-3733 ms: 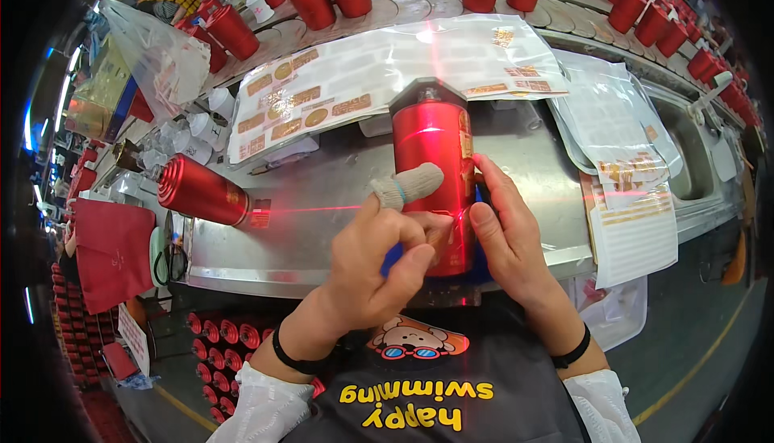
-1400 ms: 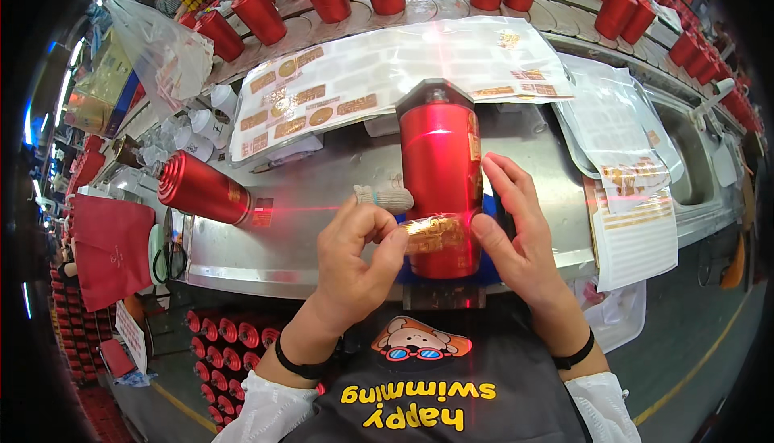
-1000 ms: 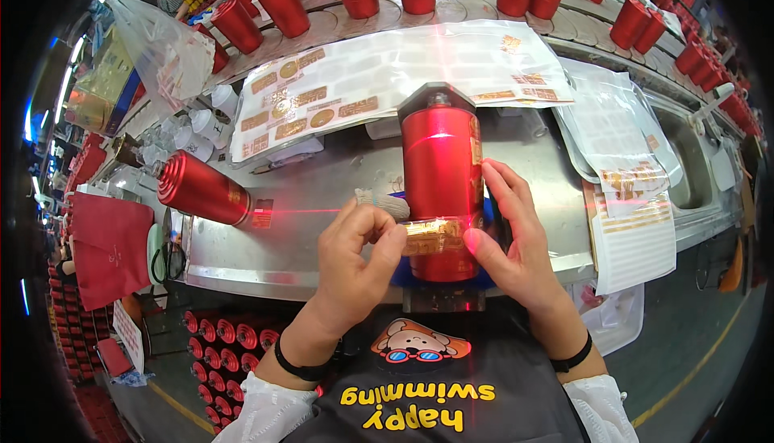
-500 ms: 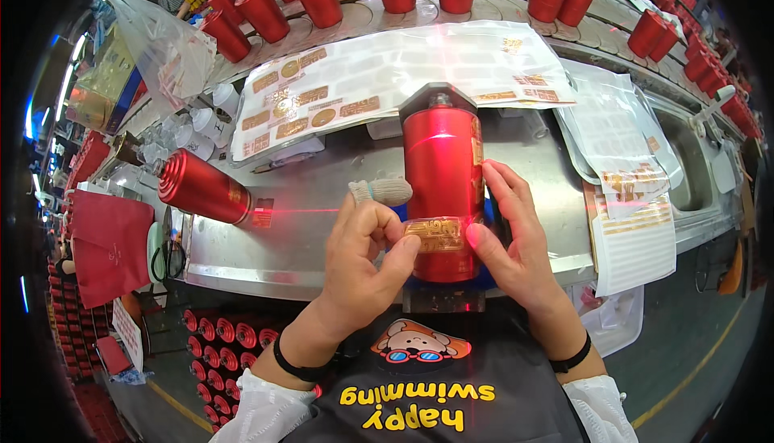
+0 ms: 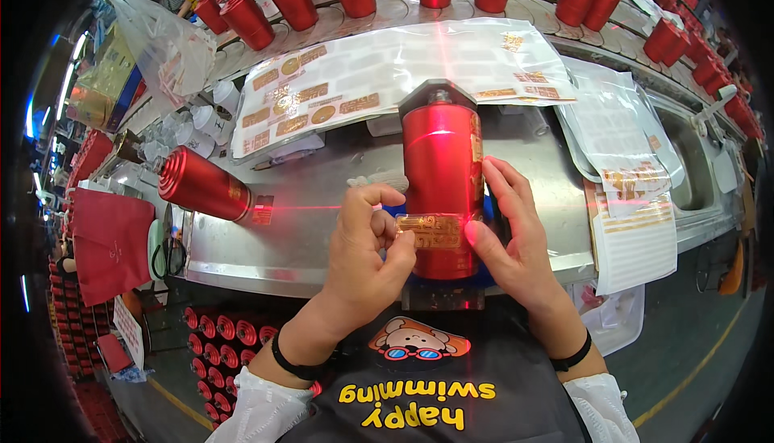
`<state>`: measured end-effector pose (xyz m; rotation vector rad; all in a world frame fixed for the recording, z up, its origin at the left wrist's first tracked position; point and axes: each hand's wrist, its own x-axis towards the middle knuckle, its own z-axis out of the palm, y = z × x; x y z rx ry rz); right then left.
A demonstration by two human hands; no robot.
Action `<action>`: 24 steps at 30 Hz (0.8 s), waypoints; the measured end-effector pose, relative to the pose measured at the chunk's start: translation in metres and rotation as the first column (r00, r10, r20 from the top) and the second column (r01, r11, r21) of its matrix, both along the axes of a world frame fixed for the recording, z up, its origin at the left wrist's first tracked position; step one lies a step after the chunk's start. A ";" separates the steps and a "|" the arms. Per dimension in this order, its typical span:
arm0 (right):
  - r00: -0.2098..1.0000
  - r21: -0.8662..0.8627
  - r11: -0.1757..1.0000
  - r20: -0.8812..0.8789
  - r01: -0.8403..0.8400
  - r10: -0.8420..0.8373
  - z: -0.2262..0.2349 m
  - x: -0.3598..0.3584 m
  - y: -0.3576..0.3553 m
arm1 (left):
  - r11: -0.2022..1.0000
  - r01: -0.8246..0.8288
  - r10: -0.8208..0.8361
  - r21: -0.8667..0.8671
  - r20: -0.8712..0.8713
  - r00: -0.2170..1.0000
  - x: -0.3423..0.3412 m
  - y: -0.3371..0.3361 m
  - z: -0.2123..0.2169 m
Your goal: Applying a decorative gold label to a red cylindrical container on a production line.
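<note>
A red cylindrical bottle (image 5: 435,149) lies along a holder in front of me, its neck end against a dark angular stop (image 5: 438,92). My left hand (image 5: 363,241) pinches the left end of a clear sticker with a gold pattern (image 5: 431,231), laid across the lower part of the bottle. A whitish knitted finger cover (image 5: 383,181) shows behind that hand. My right hand (image 5: 516,241) rests along the bottle's right side, fingers stretched along it and thumb pressing near the sticker's right end. Red laser light crosses the bottle. More gold print (image 5: 476,141) shows on its right side.
Sheets of gold stickers (image 5: 322,96) lie beyond the bottle, with more sheets (image 5: 629,177) at the right near a sink (image 5: 692,177). Another red bottle (image 5: 205,185) leans at the left beside scissors (image 5: 169,256). Red canisters stand on a curved conveyor (image 5: 387,8) at the back.
The sticker's left end has shifted slightly left with my left hand, and its pattern shows flatter. My right hand stays in place. Canisters on the conveyor have moved right; the yellow one no longer shows.
</note>
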<state>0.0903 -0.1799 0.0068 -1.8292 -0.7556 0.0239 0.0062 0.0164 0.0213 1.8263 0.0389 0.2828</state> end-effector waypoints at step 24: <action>1.000 -0.015 1.000 0.011 0.014 -0.013 -0.003 -0.001 0.009 | 0.994 -0.039 0.055 -0.104 0.156 0.986 0.002 -0.005 -0.021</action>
